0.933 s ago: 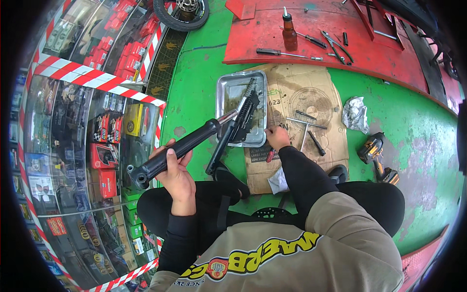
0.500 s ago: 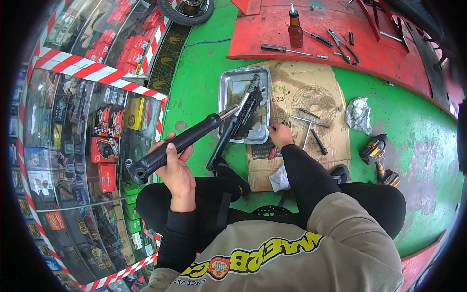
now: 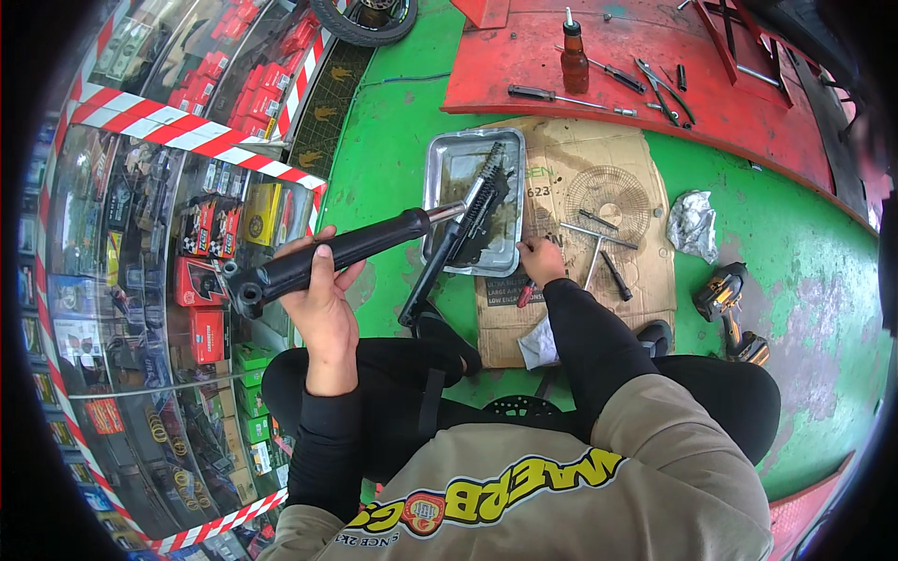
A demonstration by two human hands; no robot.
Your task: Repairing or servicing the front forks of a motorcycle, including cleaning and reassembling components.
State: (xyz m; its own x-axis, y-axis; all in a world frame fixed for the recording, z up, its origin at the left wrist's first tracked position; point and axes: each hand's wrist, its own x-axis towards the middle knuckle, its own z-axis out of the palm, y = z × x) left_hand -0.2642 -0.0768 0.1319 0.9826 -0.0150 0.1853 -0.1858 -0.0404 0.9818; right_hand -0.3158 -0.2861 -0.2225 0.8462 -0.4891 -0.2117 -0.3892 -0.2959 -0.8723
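Note:
My left hand (image 3: 323,304) is wrapped round a black motorcycle fork leg (image 3: 346,257), its lugged end at the left. The leg slants up to the right, and its thin metal tube reaches over a silver metal tray (image 3: 433,192). Inside the tray lies dark oil with a coil spring (image 3: 482,194); a second black tube (image 3: 430,285) leans over the near rim. At the tray's near right corner my right hand (image 3: 543,261) is closed, fingertips pinched on the rim. A red-handled tool (image 3: 526,294) lies just below this hand.
Flattened cardboard (image 3: 645,299) bears a T-handle wrench (image 3: 595,252) and a white cloth (image 3: 538,344). Right of it are a crumpled rag (image 3: 692,227) and a cordless drill (image 3: 722,294). A red platform (image 3: 486,70) holds a bottle (image 3: 573,65) and pliers (image 3: 666,93). Glass display cases (image 3: 140,309) stand left.
My left hand has moved slightly left and up, bringing the fork leg's lugged end higher, so the leg lies flatter. My right hand stays at the tray's corner.

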